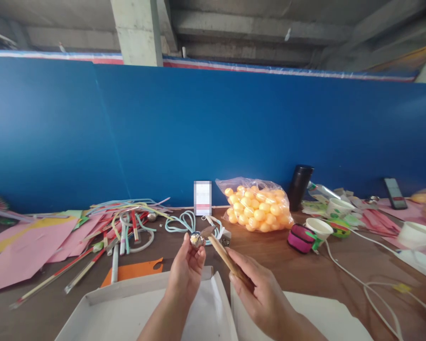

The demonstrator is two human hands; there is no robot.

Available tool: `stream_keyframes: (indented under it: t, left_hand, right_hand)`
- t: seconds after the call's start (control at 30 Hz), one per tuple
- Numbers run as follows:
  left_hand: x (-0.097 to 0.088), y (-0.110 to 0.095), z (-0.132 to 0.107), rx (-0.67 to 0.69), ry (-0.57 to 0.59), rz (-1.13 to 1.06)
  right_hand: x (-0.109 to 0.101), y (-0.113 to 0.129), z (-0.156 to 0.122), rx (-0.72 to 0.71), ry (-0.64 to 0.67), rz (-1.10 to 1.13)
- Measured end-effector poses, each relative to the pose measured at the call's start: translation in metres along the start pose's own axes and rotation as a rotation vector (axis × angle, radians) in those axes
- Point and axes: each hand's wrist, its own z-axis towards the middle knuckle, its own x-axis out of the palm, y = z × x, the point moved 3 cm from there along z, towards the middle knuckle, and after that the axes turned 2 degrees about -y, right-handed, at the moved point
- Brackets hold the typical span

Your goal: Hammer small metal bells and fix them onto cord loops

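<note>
Shiny round silver ball [197, 239] up over brown table [277, 263], left hand [184, 271] pinching it; right hand [261, 289] wrapped round tan wooden-handled tool [227, 257], tip beside ball. White upright rectangle [202, 195] pixelated, can't read it my end.

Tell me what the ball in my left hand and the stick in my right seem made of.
The ball looks like polished metal: silvery, with mirror-like highlights, though coated plastic is possible. The stick seems to be wood, fairly dull, given its brown color; grain is unclear.
</note>
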Motion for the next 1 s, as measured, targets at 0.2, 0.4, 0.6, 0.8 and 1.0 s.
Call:
stream_keyframes:
  t: [0.2, 0.4, 0.6, 0.8, 1.0]
  left_hand:
    - [-0.0013, -0.0002, 0.0027, 0.0, 0.001, -0.023]
    - [0.0003, -0.0005, 0.0011, -0.023, 0.021, -0.021]
    - [0.0025, -0.0011, -0.001, -0.034, 0.016, 0.004]
    - [0.0026, -0.0007, -0.0003, 0.013, -0.007, 0.003]
    - [0.0008, 0.0008, 0.0015, 0.045, 0.026, 0.046]
  right_hand:
    - [0.0024, -0.0012, -0.0002, 0.001, 0.02, 0.017]
    - [0.0026, -0.0043, -0.0016, 0.03, 0.024, 0.017]
    - [0.0001, -0.004, -0.0019, 0.024, -0.019, 0.036]
    - [0.0014, -0.0015, -0.0023, -0.023, 0.022, 0.038]
    - [0.0035, -0.0019, -0.0029, -0.031, 0.062, 0.03]
